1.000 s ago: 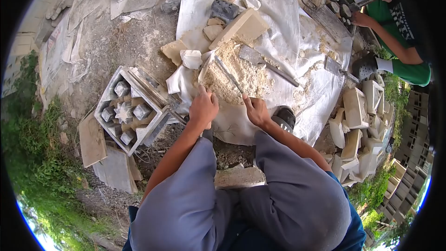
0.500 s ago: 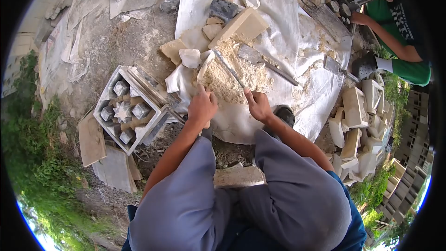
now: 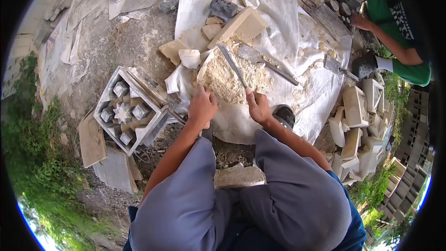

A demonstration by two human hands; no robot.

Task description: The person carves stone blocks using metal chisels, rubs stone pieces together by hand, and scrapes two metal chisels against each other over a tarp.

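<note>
A long flat metal tool [image 3: 233, 66] is gripped at its near end by my right hand [image 3: 259, 105], its blade pointing up and left over pale crumbly material [image 3: 223, 78]. My left hand [image 3: 202, 105] is closed at the near left edge of a pale slab [image 3: 203, 72] that bears this material. Whatever is inside the left fist is mostly hidden. Beyond the slab lie a pale block [image 3: 241, 25], a dark mallet head [image 3: 224, 8] and broken pale chunks [image 3: 189, 58]. To the right another metal tool [image 3: 281, 73] rests on the white sheet [image 3: 278, 7].
A hexagonal mould [image 3: 127, 110] with a star shape stands at the left, near boards [image 3: 113, 169]. Pale cast pieces [image 3: 355, 107] are piled at the right. A co-worker's arm [image 3: 392, 42] is at the upper right, with a trowel [image 3: 335, 66] below it.
The metal tool in my right hand has turned, and its broad face now shows more. My left hand has barely moved. The co-worker's hands have shifted slightly.
</note>
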